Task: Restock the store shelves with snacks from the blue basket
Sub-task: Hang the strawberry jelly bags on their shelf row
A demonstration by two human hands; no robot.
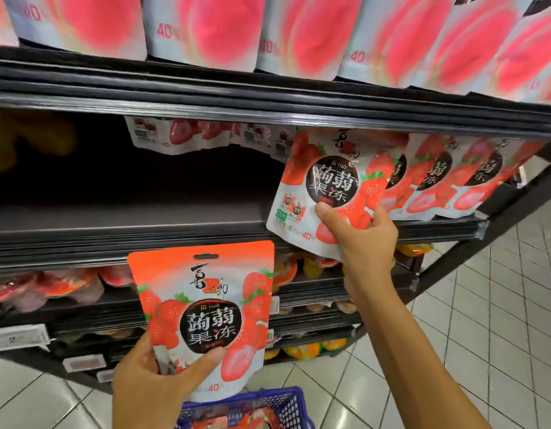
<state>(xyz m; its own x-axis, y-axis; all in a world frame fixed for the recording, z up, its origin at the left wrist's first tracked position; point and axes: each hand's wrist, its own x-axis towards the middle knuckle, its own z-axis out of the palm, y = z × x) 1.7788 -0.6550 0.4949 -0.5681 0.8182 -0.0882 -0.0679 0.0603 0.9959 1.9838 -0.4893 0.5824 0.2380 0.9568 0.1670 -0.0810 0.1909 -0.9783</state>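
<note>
White floor tiles [500, 305] lie right, a price tag [18, 337] lower left.

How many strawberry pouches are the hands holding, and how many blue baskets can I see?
Strawberry pouches held: 2 (left pouch in the left hand, right pouch in the right hand)
Blue basket: 1
Total: 3

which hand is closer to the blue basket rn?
Left. The left hand holds a strawberry pouch just above the rim of the blue basket; the right hand is higher up, holding a second pouch at the middle shelf.
</note>
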